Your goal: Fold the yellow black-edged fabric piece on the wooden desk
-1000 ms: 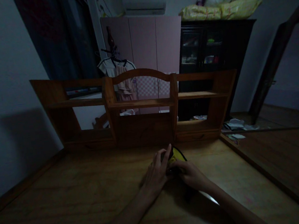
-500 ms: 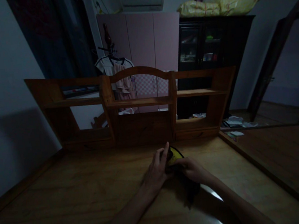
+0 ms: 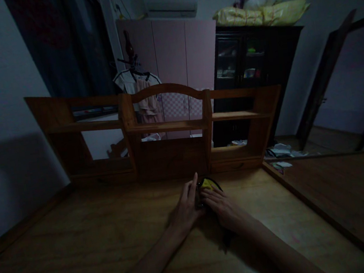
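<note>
A small thing with a yellow face and a curved black rim [image 3: 206,183] is between my hands, low over the wooden tabletop. It looks like a pouch or case, but dim light hides its exact kind. My left hand [image 3: 187,204] grips its left side, the index finger pointing up. Fingers of my right hand [image 3: 222,207] lie together across the yellow face and cover much of it. Something dark and glossy shows by the left fingertips, too unclear to name. Below my right hand a dark, ragged end [image 3: 226,241] hangs or lies over the table.
A wooden shelf unit [image 3: 167,125] stands along the table's back edge. Raised wooden edging [image 3: 317,213] runs down the right side, with a brown surface beyond it holding some papers [image 3: 283,164]. A white wall [image 3: 7,175] rises at the left.
My right hand has turned from pinching the rim to laying its fingers over the yellow face. Less of the dark part below shows now. The view has shifted slightly.
</note>
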A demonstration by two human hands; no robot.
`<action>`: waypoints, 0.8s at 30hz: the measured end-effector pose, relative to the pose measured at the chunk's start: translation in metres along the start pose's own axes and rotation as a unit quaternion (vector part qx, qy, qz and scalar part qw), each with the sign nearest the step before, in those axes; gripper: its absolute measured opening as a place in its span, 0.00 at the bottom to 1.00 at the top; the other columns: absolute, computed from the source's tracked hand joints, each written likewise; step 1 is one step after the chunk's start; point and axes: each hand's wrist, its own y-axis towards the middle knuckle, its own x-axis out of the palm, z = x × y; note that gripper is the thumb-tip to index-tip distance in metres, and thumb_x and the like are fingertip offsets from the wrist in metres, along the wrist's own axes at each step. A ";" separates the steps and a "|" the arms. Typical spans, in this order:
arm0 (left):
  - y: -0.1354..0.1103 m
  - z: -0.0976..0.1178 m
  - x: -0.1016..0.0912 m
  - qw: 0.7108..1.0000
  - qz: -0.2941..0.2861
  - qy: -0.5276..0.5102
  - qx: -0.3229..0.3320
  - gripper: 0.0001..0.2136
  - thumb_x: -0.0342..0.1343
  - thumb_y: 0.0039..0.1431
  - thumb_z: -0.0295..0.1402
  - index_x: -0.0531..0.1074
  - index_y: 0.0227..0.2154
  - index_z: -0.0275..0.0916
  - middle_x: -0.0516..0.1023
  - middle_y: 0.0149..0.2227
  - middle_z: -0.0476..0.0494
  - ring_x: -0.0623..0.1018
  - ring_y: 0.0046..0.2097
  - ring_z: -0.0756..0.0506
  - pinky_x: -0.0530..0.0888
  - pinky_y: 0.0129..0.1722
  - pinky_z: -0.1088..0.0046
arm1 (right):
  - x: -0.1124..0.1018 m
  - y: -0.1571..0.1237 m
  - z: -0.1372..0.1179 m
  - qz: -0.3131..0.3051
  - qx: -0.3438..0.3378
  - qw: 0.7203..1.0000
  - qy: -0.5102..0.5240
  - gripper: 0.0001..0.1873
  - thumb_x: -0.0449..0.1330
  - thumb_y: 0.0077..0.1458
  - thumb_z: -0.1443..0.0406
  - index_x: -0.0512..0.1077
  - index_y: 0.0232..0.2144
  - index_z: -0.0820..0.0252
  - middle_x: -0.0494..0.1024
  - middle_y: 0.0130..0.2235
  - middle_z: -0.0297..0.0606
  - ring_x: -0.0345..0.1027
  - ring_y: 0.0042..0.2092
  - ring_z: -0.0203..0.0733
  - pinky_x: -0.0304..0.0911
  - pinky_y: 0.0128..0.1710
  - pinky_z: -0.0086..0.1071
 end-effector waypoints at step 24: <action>0.002 -0.003 -0.001 0.994 -0.044 0.096 0.020 0.52 0.61 0.47 0.18 0.34 0.66 0.57 0.56 0.59 0.44 0.69 0.56 0.40 0.72 0.51 0.64 | -0.012 0.000 0.000 0.006 0.185 0.880 0.439 0.35 0.50 0.35 0.78 0.67 0.48 0.54 0.77 0.43 0.32 0.72 0.44 0.44 0.69 0.38 0.30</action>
